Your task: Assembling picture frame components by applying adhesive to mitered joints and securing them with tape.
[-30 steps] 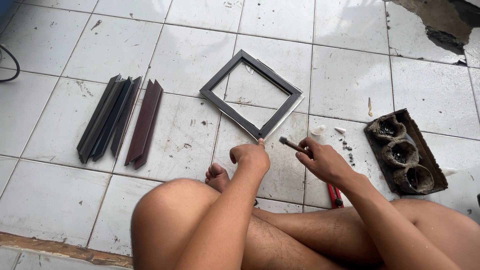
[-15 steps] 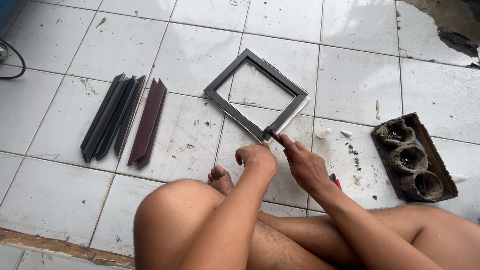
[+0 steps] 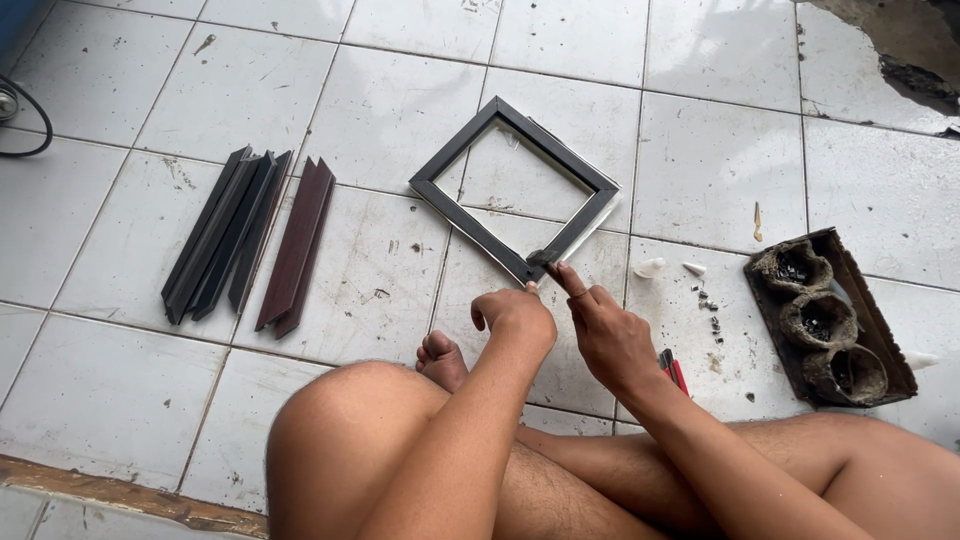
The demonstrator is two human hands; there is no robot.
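- Both hands moved fwd since 1 s ago, now at frame's near corner.
- Far left: dark strips (image 3: pixel 225 235) w/ brown strips (image 3: pixel 297 243) beside, on tile floor (image 3: pixel 120 330).
- Square frame (image 3: pixel 515 190) flat on tiles, mid.
- Left hand (image 3: pixel 517 316) curled shut just below the corner; can't tell if holding anything.
- Right hand (image 3: pixel 607 335) fingers pinched on small tool (image 3: pixel 543 258) touching the corner.
- Right: black tray (image 3: pixel 833 318) w/ three cups.

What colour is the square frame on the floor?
The frame is black with a pale, silvery edge, seen in the head view.
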